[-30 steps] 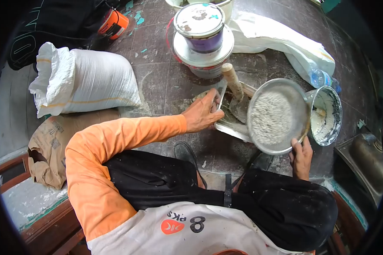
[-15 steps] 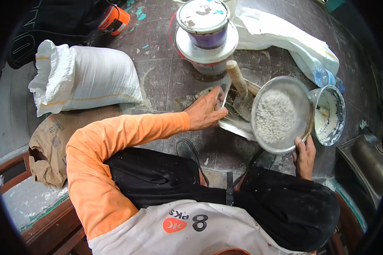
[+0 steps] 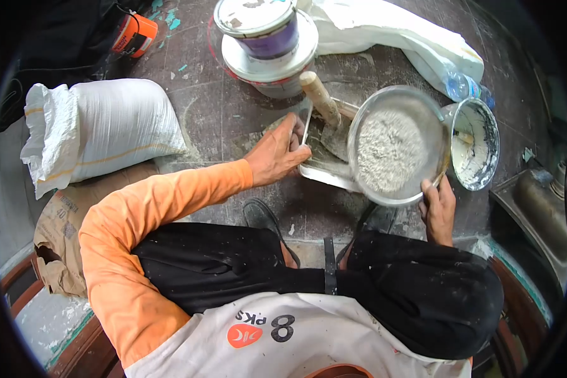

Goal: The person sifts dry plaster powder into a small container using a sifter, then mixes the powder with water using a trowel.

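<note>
dark tiled floor [image 3: 201, 69], marked with pale residue, is forming the work surface. both hands are working well apart from each other. the left hand [image 3: 276, 151] is pinching the left rim of a rectangular tray [image 3: 327, 177] between thumb and fingers. the right hand [image 3: 439, 211] is gripping the near right edge of a round pan [image 3: 429, 123], thumb uppermost. the pan is overhanging the right part of the tray and is holding pale granular material [image 3: 390, 151], which is appearing blurred. a wooden-handled tool [image 3: 320, 97] is leaning at a tilt, its blade resting inside the tray. a white-coated bucket [image 3: 485, 145] is standing to the right of the pan; whether the two are touching, the view is not showing. a clear plastic bottle [image 3: 463, 85] is lying beyond the bucket. behind the tray, a purple-banded tub [image 3: 268, 43] is sitting on a white lidded bucket [image 3: 309, 47]. at left, a white sack [image 3: 126, 123] is lying beside a brown paper bag [image 3: 63, 220].
</note>
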Motion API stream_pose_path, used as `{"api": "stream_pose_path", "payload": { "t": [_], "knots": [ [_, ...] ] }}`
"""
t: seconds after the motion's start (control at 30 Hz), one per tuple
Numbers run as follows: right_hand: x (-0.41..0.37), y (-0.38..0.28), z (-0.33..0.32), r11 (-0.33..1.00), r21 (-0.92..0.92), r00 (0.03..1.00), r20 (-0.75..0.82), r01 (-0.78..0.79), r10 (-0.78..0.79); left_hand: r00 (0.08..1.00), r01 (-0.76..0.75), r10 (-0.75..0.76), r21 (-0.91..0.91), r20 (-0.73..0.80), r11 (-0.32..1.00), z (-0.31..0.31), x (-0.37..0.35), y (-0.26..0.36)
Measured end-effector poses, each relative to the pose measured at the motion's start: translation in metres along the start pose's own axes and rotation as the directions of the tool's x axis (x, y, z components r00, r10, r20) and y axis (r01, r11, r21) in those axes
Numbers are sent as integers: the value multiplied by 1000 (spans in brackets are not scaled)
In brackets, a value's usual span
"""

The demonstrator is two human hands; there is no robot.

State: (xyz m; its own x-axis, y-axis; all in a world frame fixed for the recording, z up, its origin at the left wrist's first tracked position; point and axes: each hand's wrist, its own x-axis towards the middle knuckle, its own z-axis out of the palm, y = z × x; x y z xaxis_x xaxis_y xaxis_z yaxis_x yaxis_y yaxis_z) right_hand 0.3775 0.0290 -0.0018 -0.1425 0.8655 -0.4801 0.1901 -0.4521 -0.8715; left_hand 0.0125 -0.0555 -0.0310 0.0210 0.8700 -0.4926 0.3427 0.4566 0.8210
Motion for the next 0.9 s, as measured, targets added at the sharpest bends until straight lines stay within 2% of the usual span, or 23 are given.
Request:
{"api": "stream_pose_path", "payload": {
  "t": [0.03,0.07,0.13,0.17,0.2,0.27,0.33,0.4,0.47,0.5,0.53,0.63,0.67,0.73,0.77,0.8,0.87,0.9],
  "knots": [
    [0,0,-10,990,-119,997,17,-72,74,1000,-7,7,-24,7,1000,0,-2,0],
    [1,15,-11,996,-91,997,80,-9,16,1000,-16,16,-26,9,1000,1,-2,4],
    [-10,8,-6,985,-161,990,113,-66,84,999,53,-53,-37,10,998,2,-4,9],
    [-3,16,-21,985,-167,985,159,-33,60,999,42,-41,-60,10,997,1,-4,8],
    [1,10,-24,985,-143,990,88,-97,110,999,46,-45,-64,8,997,0,-3,5],
    [-2,0,4,999,24,996,-86,-24,26,1000,-21,21,-3,3,1000,1,-2,0],
    [-6,5,-10,985,-141,986,115,-101,117,1000,7,-7,-51,16,999,0,-2,6],
    [-7,0,-16,969,-208,977,141,-130,161,997,61,-61,-19,39,998,-3,-3,8],
    [1,-2,-21,999,2,999,26,-42,42,999,35,-34,-21,25,999,-2,0,3],
    [2,5,-16,1000,16,999,-36,19,-19,1000,9,-8,-19,18,1000,0,0,1],
    [-1,6,-21,992,-104,998,-14,-70,69,1000,6,-6,-22,26,1000,2,-1,1],
    [-14,11,-24,971,-225,987,122,-79,109,997,66,-65,-37,35,997,-1,0,2],
    [-10,12,-22,972,-225,988,114,-75,103,998,57,-55,-35,39,998,-2,1,1],
    [-4,11,-17,1000,-29,999,-35,0,-1,998,60,-59,-32,31,998,1,0,-1],
    [-7,8,-16,993,-102,999,-19,-53,51,998,59,-58,-59,22,997,4,-1,-4],
    [-12,11,-19,987,-110,986,104,-118,129,998,47,-46,-56,30,997,6,0,-3],
    [-21,6,-23,973,-203,981,132,-113,142,1000,-8,5,-94,-28,996,5,1,-4],
    [-15,1,-22,973,-202,980,137,-111,141,999,22,-26,-116,-26,993,4,-1,0]
  ]
}}
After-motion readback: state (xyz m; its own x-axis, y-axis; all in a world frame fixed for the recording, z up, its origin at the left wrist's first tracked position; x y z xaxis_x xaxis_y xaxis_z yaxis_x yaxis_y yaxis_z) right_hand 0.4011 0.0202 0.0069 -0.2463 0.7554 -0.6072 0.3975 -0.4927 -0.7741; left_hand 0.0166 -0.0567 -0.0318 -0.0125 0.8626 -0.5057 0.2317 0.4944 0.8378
